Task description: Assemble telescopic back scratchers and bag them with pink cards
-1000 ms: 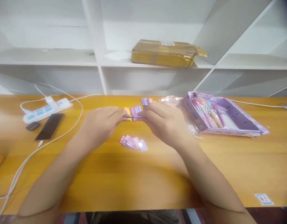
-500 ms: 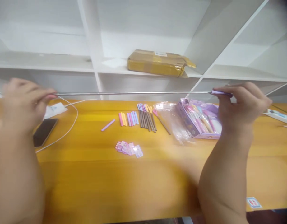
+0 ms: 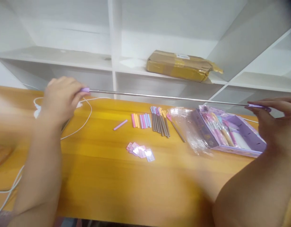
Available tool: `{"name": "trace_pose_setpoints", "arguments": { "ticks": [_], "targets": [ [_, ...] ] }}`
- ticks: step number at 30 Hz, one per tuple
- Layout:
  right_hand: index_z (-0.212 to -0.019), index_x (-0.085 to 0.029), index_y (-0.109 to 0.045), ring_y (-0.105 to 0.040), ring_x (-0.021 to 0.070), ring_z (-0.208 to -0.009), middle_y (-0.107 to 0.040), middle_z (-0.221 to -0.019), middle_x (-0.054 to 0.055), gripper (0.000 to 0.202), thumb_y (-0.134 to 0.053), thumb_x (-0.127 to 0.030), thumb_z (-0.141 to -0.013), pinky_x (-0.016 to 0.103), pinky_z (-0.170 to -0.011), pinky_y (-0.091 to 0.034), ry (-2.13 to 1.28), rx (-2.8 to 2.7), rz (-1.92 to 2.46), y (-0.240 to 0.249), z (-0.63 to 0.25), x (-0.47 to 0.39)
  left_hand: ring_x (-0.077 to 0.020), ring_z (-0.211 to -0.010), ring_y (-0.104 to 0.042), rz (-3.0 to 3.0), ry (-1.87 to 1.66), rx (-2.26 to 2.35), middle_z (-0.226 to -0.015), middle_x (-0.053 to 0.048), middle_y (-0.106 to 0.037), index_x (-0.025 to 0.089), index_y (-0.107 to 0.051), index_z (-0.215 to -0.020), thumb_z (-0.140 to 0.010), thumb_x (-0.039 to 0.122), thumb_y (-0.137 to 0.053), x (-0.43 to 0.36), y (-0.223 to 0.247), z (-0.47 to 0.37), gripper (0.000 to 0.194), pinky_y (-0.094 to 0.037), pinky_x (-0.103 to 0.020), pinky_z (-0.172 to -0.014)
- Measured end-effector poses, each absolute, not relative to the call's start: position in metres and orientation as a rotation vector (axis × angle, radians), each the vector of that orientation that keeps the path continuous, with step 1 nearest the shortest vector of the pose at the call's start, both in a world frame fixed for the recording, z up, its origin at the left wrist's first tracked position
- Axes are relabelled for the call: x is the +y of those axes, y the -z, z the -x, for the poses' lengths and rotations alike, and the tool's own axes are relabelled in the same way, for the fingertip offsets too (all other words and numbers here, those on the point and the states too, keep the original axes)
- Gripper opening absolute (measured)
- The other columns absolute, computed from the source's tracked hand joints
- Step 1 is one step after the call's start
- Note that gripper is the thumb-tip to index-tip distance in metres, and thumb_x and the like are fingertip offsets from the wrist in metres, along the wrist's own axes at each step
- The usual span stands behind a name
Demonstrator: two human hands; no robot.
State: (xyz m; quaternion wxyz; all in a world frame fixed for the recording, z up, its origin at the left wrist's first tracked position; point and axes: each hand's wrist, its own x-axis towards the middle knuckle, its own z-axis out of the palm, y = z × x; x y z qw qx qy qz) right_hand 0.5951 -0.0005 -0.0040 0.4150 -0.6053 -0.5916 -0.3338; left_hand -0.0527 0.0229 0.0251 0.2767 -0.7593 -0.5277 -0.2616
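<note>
An extended telescopic back scratcher (image 3: 159, 96), a thin silvery rod with lavender ends, stretches level between my hands above the table. My left hand (image 3: 62, 97) is closed on one lavender end, which pokes out past the fingertips. Thumb and fingers of my right hand (image 3: 275, 116) pinch the other lavender end, partly hidden. Below the rod, several collapsed back scratchers (image 3: 160, 123) with coloured claw heads lie in a row. Beside them are short coloured handle sleeves (image 3: 141, 121) and one separate lavender sleeve (image 3: 120, 125). Small pink cards (image 3: 140, 151) lie overlapped nearer me.
At the right, a purple open box (image 3: 249, 132) holds wrapped items, with a clear plastic bag (image 3: 194, 135) beside it. A taped cardboard parcel (image 3: 180, 66) sits on the white shelf (image 3: 84, 61). White cables (image 3: 88, 116) run along the left of the wooden table (image 3: 100, 183).
The camera view has swung left, so the scene appears further right. The lavender end at my left hand now shows. Both hands still hold the stretched rod.
</note>
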Motion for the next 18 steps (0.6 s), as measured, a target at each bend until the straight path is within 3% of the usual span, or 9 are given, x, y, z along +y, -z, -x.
{"name": "trace_pose_setpoints", "arguments": {
  "ticks": [3,7,10,13,18],
  "targets": [
    [-0.083,-0.028,-0.083,-0.065,0.0214,-0.07,-0.075,-0.082,0.005,0.016,-0.079,-0.043,-0.081,0.035,-0.064,-0.045,0.71,-1.581,1.595,0.011,-0.594,0.003,-0.0181,-0.092,-0.05,1.965,0.668,-1.445,-0.097,0.001,-0.065,0.031,-0.073,-0.117,-0.111,0.056,-0.041,0.023,-0.024,0.046,0.041,-0.038,-0.036,-0.085],
    [-0.082,-0.026,-0.082,-0.068,0.0208,-0.076,-0.076,-0.084,0.003,0.006,-0.079,-0.029,-0.077,0.033,-0.071,-0.046,0.487,-1.678,1.731,0.018,-0.587,0.006,-0.0183,-0.091,-0.053,2.024,0.576,-1.413,-0.096,0.0,-0.066,0.027,-0.073,-0.113,-0.111,0.058,-0.037,0.028,-0.02,0.042,0.048,-0.038,-0.034,-0.084],
    [-0.086,-0.027,-0.08,-0.069,0.0223,-0.081,-0.076,-0.088,0.004,0.008,-0.076,-0.03,-0.08,0.034,-0.076,-0.048,0.47,-1.702,1.679,0.019,-0.591,0.007,-0.0184,-0.093,-0.058,2.134,0.58,-1.402,-0.103,-0.001,-0.071,0.027,-0.071,-0.118,-0.113,0.052,-0.035,0.028,-0.02,0.04,0.044,-0.04,-0.034,-0.086],
    [-0.085,-0.027,-0.075,-0.066,0.0245,-0.078,-0.072,-0.086,0.008,0.01,-0.071,-0.036,-0.083,0.037,-0.074,-0.048,0.593,-1.615,1.514,0.017,-0.598,0.008,-0.018,-0.085,-0.056,2.11,0.69,-1.485,-0.104,0.001,-0.074,0.027,-0.068,-0.125,-0.109,0.047,-0.051,0.024,-0.023,0.043,0.031,-0.041,-0.031,-0.083],
    [-0.079,-0.023,-0.07,-0.067,0.0296,-0.081,-0.069,-0.081,0.013,0.021,-0.067,-0.044,-0.082,0.042,-0.074,-0.047,0.869,-1.365,1.323,0.005,-0.598,0.006,-0.0173,-0.074,-0.052,1.966,0.796,-1.517,-0.082,0.001,-0.071,0.024,-0.072,-0.097,-0.101,0.051,-0.058,0.016,-0.028,0.051,0.03,-0.037,-0.026,-0.071]
  ]
}}
